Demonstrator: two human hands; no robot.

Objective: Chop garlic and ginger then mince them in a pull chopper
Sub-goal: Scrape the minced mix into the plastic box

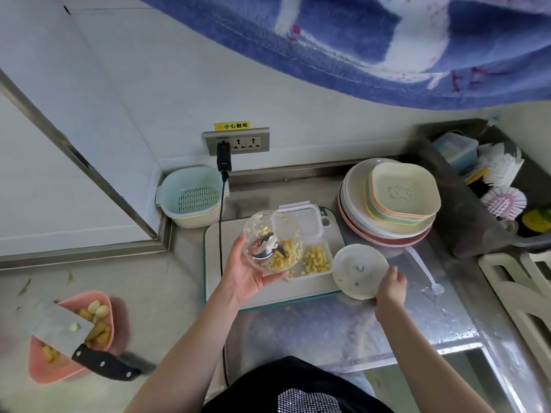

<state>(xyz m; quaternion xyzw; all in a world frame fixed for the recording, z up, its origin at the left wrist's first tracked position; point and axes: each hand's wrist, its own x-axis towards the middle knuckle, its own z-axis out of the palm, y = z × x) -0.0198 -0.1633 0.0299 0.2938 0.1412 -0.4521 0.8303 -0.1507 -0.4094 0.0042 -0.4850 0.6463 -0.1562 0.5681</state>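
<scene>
Chopper bowl (272, 241): clear plastic, tilted toward the camera, cupped from below in your left hand (244, 271), fingers curled around its lower wall. It sits above the cutting board (214, 263), partly over a clear container (316, 257). Inside the bowl you can see the blade (267, 245) on its white post and yellow minced bits (283, 259) lying against the low side, with flecks stuck to the wall.

Container: holds a small heap of yellow chopped pieces (316, 262); its lid is hinged open behind it.

Chopper lid (360, 271): white, round, underside facing up, tilted; your right hand (390, 289) grips its right edge with the fingers closed on the rim. It overlaps the board's right edge.

Far left, on the counter: a pink bowl (44, 368) with garlic cloves (98, 308) and ginger chunks (100, 330); a cleaver (62, 326) lies across it, black handle pointing right.

Behind the board: a pale strainer basket (190, 198); to the right, a stack of plates (390, 204).
</scene>
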